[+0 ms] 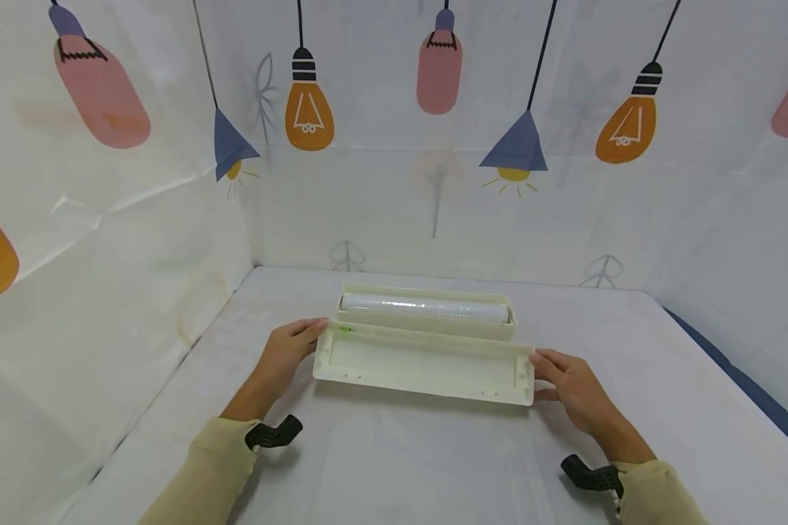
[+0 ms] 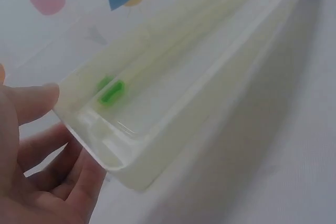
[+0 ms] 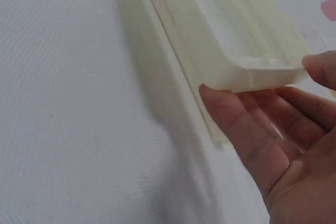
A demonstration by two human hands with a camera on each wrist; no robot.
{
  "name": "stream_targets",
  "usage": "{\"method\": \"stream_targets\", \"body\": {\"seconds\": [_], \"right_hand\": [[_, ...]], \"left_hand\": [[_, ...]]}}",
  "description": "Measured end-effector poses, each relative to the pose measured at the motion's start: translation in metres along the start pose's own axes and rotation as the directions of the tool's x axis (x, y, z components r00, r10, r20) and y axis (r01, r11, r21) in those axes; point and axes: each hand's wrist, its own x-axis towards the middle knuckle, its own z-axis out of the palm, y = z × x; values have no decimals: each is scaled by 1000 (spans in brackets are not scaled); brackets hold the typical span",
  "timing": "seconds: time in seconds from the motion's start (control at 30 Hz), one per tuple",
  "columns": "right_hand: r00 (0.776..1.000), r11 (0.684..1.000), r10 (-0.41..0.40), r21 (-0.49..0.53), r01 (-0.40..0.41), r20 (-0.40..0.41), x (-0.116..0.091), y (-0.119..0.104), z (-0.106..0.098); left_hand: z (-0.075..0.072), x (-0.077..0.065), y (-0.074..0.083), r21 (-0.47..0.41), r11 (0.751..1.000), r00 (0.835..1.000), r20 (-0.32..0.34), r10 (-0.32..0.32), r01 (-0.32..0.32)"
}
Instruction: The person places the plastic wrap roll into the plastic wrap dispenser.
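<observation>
Both hands hold a long cream plastic lid, one at each short end, tilted in front of an open box. At its left end, my left hand grips the upper corner between thumb and fingers. A green mark shows near that end. Across from it, my right hand pinches the other end, thumb on the rim and fingers beneath in the right wrist view. Just behind the lid stands the cream box, with a shiny roll of plastic wrap lying inside it. The lid hides part of the box's front.
A white-covered table spreads beneath everything. White sheets printed with lamps and bulbs hang as a back wall and a left wall. Black wrist devices sit at both sleeves.
</observation>
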Motion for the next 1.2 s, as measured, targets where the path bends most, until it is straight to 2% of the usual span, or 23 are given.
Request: {"method": "stream_targets", "body": {"seconds": [0.1,0.2,0.5,0.7,0.97,1.1,1.2], "right_hand": [[997,998,-70,6,70,-16,0,-2,-1],[993,994,-112,8,112,-31,0,-3,-2],[982,982,-185,28,186,-45,-1,-1,1],[987,988,-152,15,153,-55,-1,0,1],[997,996,-57,64,61,-60,1,-3,0],[996,997,-63,46,66,-66,2,-6,-1],[994,996,-76,39,80,-82,4,-10,-1]], "left_hand": [[-1,-1,3,-51,999,1000,15,-9,10],[-2,-1,6,-63,998,999,40,-23,26],[-4,-3,8,38,998,993,106,-59,56],[-6,-4,5,56,996,989,125,-72,66],[0,-2,2,52,997,996,72,-59,55],[2,1,9,70,997,998,36,-47,45],[3,1,15,97,995,999,48,-26,21]]}}
